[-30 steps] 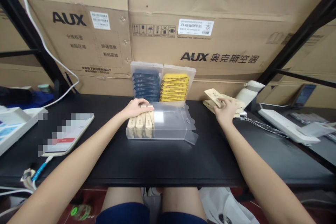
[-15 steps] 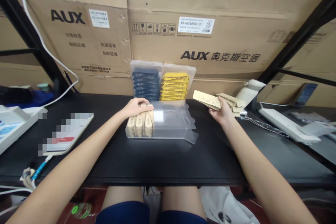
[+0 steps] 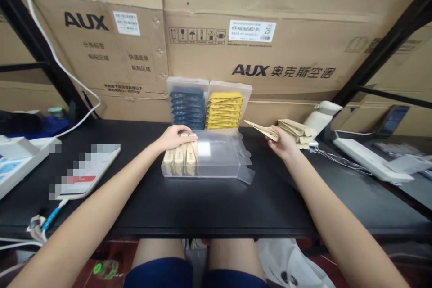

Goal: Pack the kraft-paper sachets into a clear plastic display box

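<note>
My right hand (image 3: 284, 144) grips one freed packet (image 3: 259, 128), now turned edge-on near the counter's back edge (image 3: 131, 129); left hand (image 3: 173, 138) holds boxed packets (image 3: 180, 157).

Site appeared a makeshift workstation: desk (image 3: 219, 207) lay beneath left hand (image 3: 173, 137) and right hand (image 3: 283, 144), cardboard (image 3: 286, 49) stood beyond them, phone (image 3: 96, 171) lay leftward, bottle (image 3: 322, 117) stood rightward.

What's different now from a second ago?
The right hand has drawn one tan packet left, away from the tan stack, and turned it so it now shows almost edge-on. The left hand stayed at the packets in the clear box, and the blue packs and yellow packs stayed put.
</note>
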A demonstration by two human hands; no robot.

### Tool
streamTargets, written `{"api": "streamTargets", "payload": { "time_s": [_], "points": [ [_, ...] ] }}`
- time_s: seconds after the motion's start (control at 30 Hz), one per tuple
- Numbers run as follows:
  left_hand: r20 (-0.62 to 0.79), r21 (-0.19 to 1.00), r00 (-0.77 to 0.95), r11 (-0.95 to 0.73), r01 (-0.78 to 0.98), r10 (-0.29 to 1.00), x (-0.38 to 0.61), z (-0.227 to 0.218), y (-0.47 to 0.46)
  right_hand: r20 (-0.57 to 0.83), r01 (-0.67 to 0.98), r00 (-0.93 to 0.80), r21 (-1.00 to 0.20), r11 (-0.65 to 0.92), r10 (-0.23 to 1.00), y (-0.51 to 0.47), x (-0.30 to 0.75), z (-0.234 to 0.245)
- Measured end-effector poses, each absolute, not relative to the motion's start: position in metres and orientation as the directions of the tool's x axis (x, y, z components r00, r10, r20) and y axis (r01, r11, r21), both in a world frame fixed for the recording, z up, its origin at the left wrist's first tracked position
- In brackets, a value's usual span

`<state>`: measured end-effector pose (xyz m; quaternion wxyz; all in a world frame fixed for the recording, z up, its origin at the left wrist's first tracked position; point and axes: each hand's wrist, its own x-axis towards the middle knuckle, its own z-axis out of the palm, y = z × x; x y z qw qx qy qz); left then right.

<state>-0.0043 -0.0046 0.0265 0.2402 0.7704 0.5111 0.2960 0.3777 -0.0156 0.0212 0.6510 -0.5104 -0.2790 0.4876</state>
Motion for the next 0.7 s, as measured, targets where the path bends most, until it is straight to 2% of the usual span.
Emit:
{"api": "streamTargets", "payload": {
  "time_s": [0.27,0.7],
  "points": [
    [0.203,0.678,0.29,-0.348,0.648,0.935,-0.0042,0.0261,-0.0043,-0.034,-0.286,0.32,-0.956,0.062,0.947,-0.0172,0.3745,0.017],
    [0.207,0.673,0.298,-0.356,0.648,0.932,-0.0041,0.0264,-0.0047,-0.011,-0.268,0.289,-0.961,0.07,0.957,-0.0152,0.3782,0.0118]
  ]
}}
